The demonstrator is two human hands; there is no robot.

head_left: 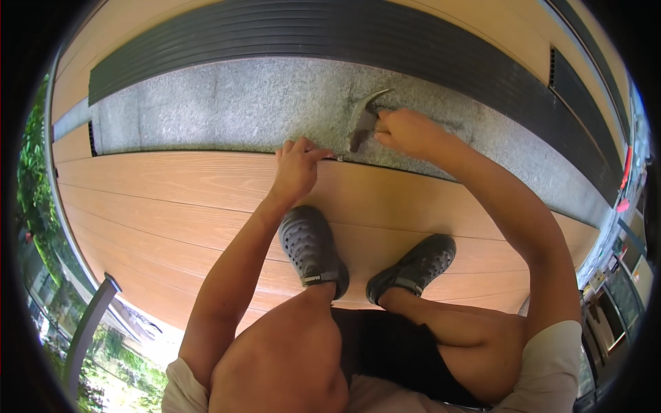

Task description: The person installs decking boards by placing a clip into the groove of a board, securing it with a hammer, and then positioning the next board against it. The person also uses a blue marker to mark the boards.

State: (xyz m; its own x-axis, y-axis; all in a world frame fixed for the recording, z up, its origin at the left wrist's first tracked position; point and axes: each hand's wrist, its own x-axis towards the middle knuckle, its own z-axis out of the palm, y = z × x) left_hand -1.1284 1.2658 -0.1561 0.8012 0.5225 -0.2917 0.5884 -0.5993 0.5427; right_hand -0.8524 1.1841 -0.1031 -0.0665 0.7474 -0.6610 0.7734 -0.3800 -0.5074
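My right hand (406, 132) is closed around the handle of a claw hammer (362, 118). The hammer head is over the grey concrete strip (227, 103), its curved claw pointing away from me. My left hand (297, 168) rests at the far edge of a wood-grain decking board (179, 177), its fingers curled over that edge. Its thumb and forefinger reach right to a small metal clip (339, 158) at the board's edge. The clip's exact shape is too small to make out, and the fingers partly hide it.
Beyond the concrete lies a dark ribbed decking board (275, 31), its grooved face up. My feet, in dark perforated clogs (310, 241), stand on the laid boards. A grey curved rail (88, 330) is at lower left. Assorted items (613, 303) stand off the right edge.
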